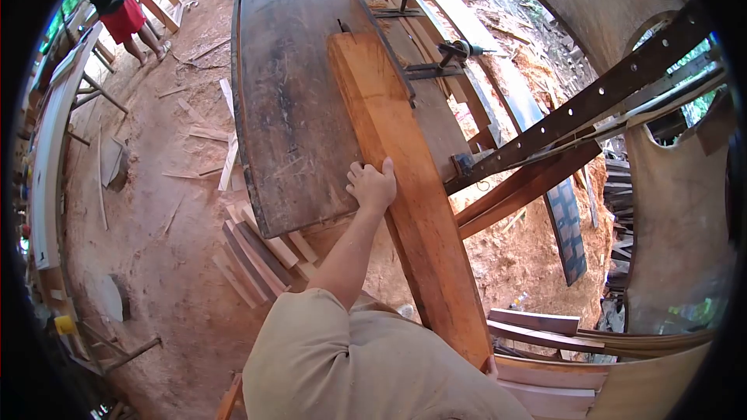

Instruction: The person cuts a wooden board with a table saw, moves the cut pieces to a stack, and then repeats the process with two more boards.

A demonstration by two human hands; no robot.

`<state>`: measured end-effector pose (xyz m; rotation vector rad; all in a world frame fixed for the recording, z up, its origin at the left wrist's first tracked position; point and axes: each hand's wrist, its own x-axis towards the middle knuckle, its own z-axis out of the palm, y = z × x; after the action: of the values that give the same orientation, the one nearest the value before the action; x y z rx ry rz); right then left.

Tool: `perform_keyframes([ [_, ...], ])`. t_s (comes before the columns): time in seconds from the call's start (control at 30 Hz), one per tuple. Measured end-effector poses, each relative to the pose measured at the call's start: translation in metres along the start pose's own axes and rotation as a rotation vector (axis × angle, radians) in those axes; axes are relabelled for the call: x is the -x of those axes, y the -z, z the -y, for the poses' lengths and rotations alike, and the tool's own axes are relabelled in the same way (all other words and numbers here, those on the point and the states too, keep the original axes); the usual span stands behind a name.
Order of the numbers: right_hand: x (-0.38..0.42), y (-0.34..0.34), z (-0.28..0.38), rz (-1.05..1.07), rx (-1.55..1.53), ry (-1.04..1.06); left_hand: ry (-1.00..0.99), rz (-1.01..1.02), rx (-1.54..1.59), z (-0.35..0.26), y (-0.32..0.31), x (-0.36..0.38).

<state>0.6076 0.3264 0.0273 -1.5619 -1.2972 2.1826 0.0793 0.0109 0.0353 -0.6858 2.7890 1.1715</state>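
A long, thick orange-brown wooden plank (416, 179) lies at a slant, its far part over a dark wooden tabletop (292, 101) and its near end by my body. My left hand (372, 185) is at the plank's left edge, thumb against the wood, fingers apart and bent over the tabletop. At the near end, a little of my right hand (492, 367) shows around the plank's right edge; most of it is hidden behind the plank and my shirt.
Metal clamps (432, 70) sit right of the tabletop. A perforated dark metal bar (591, 93) slants across the right side. Offcuts (261, 253) lie on the dirt floor. Stacked boards (545, 397) stand at lower right. Another person (120, 12) stands at the far left.
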Motion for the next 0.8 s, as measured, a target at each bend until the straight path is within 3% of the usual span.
perform_keyframes([
  [0.13,0.017,-0.036,0.015,-0.103,0.063,0.003,0.004,0.013,0.003,-0.002,0.001,-0.009],
  [0.3,0.018,-0.050,0.019,0.032,-0.002,-0.047,0.010,0.022,0.006,-0.005,0.004,-0.020],
  [0.47,-0.007,-0.034,0.008,0.047,-0.038,-0.079,0.018,0.031,0.017,-0.008,0.007,-0.032],
  [0.8,-0.003,-0.074,0.016,0.063,-0.087,-0.135,0.023,0.041,0.020,-0.015,0.012,-0.063],
])
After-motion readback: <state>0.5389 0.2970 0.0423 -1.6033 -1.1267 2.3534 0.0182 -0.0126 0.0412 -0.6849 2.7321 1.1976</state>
